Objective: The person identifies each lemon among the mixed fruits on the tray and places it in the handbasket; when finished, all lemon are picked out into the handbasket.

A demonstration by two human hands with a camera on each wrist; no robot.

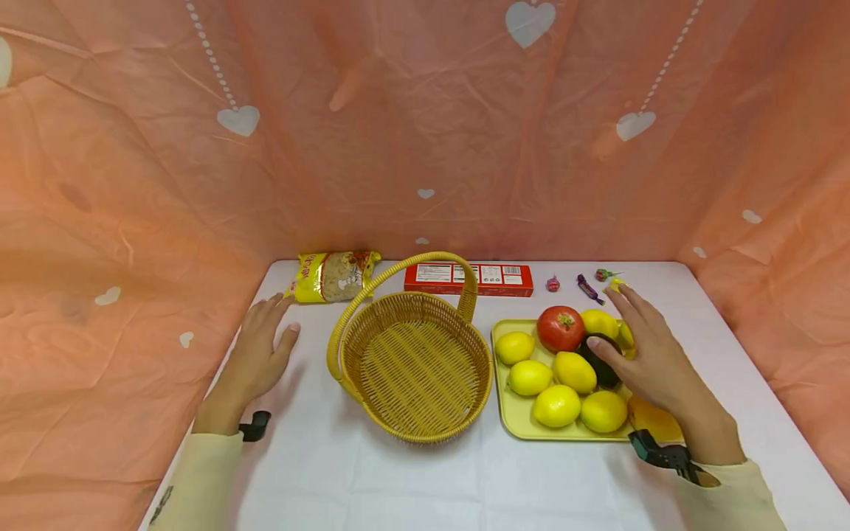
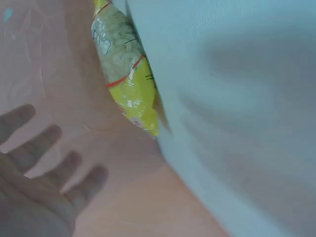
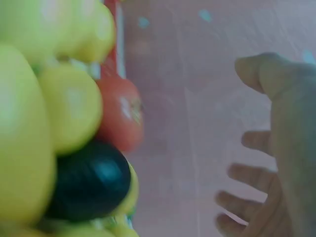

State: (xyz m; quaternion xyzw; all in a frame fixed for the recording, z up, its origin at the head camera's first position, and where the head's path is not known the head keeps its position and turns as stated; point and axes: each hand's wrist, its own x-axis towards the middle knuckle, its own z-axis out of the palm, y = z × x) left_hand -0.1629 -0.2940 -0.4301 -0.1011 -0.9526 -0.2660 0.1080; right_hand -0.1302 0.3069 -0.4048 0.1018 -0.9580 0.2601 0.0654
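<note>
My left hand point(image 1: 255, 354) hovers at the table's left side, fingers spread and nothing in it. Just beyond its fingertips lies a yellow, partly see-through food bag point(image 1: 339, 277), also in the left wrist view point(image 2: 126, 69). My right hand point(image 1: 657, 358), likewise extended and holding nothing, is above the right part of a yellow tray point(image 1: 514, 424). The tray bears several lemons point(image 1: 556, 406), a red round fruit point(image 1: 560, 329) and a dark oval fruit point(image 1: 600, 361), partly covered by my thumb. An orange-yellow fruit point(image 1: 654, 420) shows beside my right wrist. Between the hands stands a wicker basket point(image 1: 418, 376) with nothing inside.
Behind the basket lies a red box point(image 1: 468, 280). Several small wrapped candies, including a purple one point(image 1: 589, 288) and a pink one point(image 1: 553, 283), lie behind the tray. The basket's tall arched handle point(image 1: 398, 267) stands upright. A peach curtain point(image 1: 425, 133) encloses the white table point(image 1: 425, 487).
</note>
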